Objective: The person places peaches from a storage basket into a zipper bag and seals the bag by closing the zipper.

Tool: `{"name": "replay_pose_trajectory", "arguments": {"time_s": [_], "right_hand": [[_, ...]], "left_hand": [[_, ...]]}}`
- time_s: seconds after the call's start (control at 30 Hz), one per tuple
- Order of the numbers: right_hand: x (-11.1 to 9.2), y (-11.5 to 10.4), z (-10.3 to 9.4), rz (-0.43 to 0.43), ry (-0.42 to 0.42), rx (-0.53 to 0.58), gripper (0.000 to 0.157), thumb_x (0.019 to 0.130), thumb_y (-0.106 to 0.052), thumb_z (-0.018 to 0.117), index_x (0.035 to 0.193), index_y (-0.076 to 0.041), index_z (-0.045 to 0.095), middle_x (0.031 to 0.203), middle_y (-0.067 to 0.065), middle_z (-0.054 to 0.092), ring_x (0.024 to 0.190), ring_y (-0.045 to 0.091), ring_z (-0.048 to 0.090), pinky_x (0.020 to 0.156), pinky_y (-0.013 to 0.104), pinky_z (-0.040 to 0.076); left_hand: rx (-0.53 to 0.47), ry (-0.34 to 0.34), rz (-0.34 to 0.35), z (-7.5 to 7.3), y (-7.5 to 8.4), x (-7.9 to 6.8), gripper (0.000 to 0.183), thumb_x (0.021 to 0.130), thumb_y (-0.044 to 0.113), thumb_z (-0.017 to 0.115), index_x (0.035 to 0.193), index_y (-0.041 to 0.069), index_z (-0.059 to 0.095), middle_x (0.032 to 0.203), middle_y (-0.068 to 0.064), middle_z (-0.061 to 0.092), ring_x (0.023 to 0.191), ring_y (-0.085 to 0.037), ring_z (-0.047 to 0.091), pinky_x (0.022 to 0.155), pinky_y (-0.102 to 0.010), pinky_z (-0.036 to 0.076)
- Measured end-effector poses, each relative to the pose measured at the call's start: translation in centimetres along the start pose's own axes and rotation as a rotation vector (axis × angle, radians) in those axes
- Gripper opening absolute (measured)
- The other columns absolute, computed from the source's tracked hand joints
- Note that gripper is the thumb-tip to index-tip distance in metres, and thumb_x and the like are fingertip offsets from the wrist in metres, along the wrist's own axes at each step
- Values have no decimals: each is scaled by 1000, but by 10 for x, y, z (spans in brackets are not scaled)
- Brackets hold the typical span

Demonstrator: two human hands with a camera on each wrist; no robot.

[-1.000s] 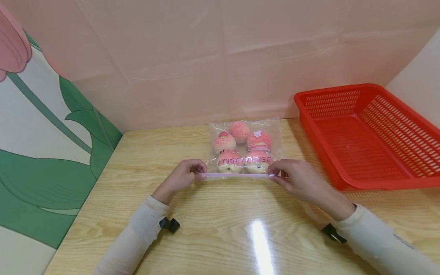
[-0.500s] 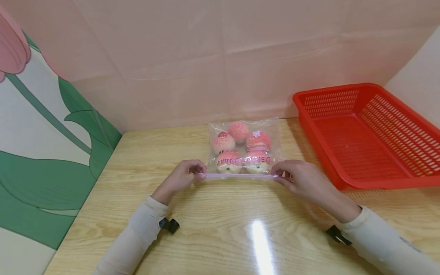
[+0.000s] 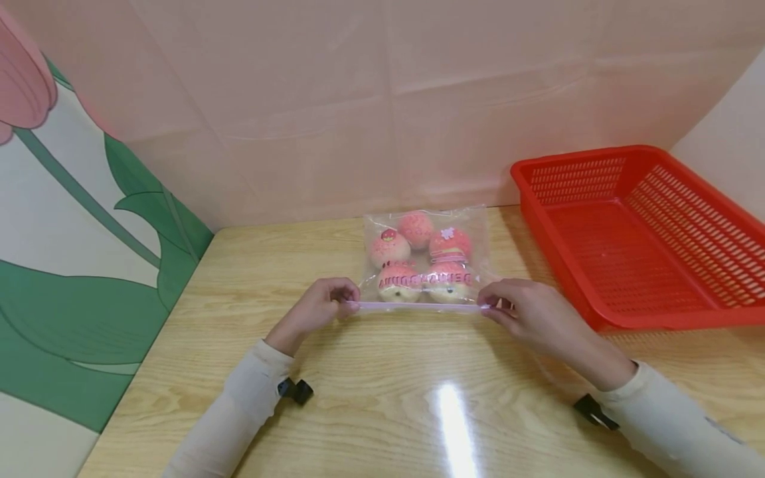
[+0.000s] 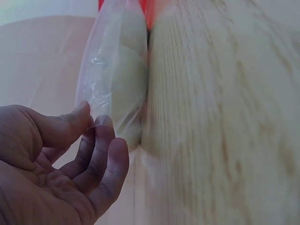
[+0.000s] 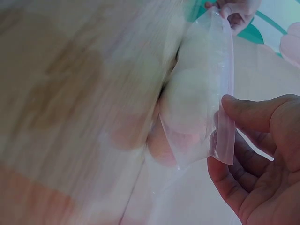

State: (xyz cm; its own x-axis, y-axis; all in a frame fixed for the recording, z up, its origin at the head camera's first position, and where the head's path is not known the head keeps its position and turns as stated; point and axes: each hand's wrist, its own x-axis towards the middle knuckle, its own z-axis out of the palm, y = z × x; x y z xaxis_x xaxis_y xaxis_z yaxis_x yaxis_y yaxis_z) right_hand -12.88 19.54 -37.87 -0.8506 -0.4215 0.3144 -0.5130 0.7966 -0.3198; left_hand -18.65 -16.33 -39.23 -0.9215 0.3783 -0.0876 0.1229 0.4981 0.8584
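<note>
A clear zip bag [image 3: 480,242] lies on the wooden table in the head view, its pinkish zip strip [image 3: 418,306] toward me. Inside are several round pink-and-cream bun-shaped things [image 3: 416,229], seen through film with reddish lettering. My left hand [image 3: 317,309] pinches the left end of the strip between thumb and fingertips; the left wrist view shows that hand [image 4: 70,159] at the bag's corner. Near the strip's other end, my right hand [image 3: 528,315] pinches it too. In the right wrist view a bit of strip sticks out past the thumb of my right hand [image 5: 262,150].
A red plastic basket [image 3: 588,299] with slotted sides stands on the table [image 3: 370,398] to the right of the bag. Behind the table hangs a pinkish cloth [image 3: 299,113]. A panel with a painted flower and green leaves [image 3: 78,305] borders the left side.
My right hand has slid a little to the right along the zip strip, still pinching it. The left hand and the bag have stayed in place.
</note>
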Motion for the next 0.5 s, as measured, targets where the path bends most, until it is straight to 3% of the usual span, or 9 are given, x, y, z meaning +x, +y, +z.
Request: {"name": "replay_pose_trajectory", "arguments": {"time_s": [0.5], "right_hand": [[-5,7,-3,3,4,-22,19,79,-11,83,92,-20,73,83,-9,72,71,7,63,64,28,56]], "left_hand": [[16,-5,25,-2,-1,-1,8,86,-7,65,87,1,66,83,-7,60,73,-16,54,61,-31,49]]}}
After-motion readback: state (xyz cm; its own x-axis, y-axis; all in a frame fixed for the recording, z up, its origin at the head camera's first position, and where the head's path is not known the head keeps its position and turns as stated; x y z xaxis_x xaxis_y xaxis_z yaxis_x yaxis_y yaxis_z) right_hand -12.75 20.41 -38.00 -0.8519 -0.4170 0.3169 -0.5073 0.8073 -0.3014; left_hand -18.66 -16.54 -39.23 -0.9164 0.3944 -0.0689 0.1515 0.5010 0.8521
